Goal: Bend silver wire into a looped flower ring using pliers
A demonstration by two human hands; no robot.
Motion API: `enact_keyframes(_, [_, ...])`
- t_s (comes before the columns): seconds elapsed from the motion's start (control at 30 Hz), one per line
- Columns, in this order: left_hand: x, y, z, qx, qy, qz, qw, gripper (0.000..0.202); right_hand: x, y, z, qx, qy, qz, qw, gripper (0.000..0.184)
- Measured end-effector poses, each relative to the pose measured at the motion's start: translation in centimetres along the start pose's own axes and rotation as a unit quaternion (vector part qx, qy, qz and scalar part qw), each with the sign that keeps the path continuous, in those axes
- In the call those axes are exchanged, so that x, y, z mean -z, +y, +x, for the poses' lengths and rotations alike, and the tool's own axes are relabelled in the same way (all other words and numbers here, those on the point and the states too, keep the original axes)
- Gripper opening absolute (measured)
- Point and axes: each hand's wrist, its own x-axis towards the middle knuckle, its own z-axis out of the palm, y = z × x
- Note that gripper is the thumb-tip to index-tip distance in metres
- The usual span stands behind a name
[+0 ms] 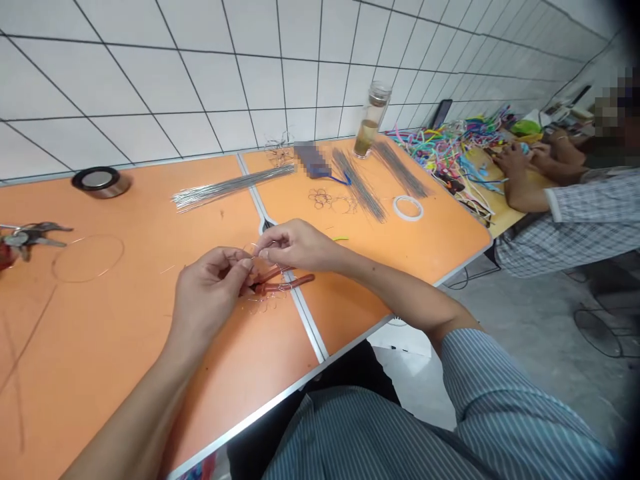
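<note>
Your left hand (211, 288) pinches thin wire (253, 252); your right hand (301, 247), just beside it, pinches it too. The wire lies between both, neither hand nearer, its long axis too fine to tell. Beneath, pliers (287, 286) point their handles to your right.

A silver-edged orange table (125, 327) meets a tiled wall. Left to right lie metal-jawed pliers (31, 235), a wire loop (123, 252), a black-rimmed roll (107, 189), a bundle of straight wires (233, 186), red-handled pliers (304, 280), a wire flower (320, 198), a second bundle (363, 190), an upright bottle (368, 137) and a white ring (409, 218).
</note>
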Motion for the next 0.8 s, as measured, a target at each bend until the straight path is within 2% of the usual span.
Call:
enact_keyframes(0.2, [-0.1, 0.3, 0.2, 0.018, -0.003, -0.02, 1.0, 0.011, 0.0, 0.2, -0.2, 0.017, -0.023, -0.021, 0.999, 0.024])
enact_keyframes(0.33, [-0.1, -0.2, 0.7, -0.014, 0.0, -0.034, 0.999, 0.011, -0.6, 0.1, -0.2, 0.027, -0.006, -0.045, 0.999, 0.024])
enact_keyframes(0.47, [0.0, -0.8, 1.2, -0.04, -0.011, -0.088, 0.995, 0.013, -0.8, -0.8, -0.3, -0.029, 0.061, -0.017, 0.998, 0.022])
enact_keyframes(0.53, [0.0, -1.0, 1.4, -0.036, -0.019, -0.106, 0.994, 0.012, -0.7, -1.2, -0.3, -0.082, 0.046, 0.046, 0.994, 0.016])
enact_keyframes(0.63, [0.0, -1.0, 1.5, -0.025, -0.022, -0.12, 0.992, 0.009, -0.6, -1.5, -0.2, -0.111, 0.036, 0.077, 0.99, 0.015])
enact_keyframes(0.8, [0.0, -1.1, 1.4, -0.021, -0.034, -0.137, 0.99, 0.003, -0.7, -1.6, -0.2, -0.126, 0.04, 0.043, 0.99, 0.013])
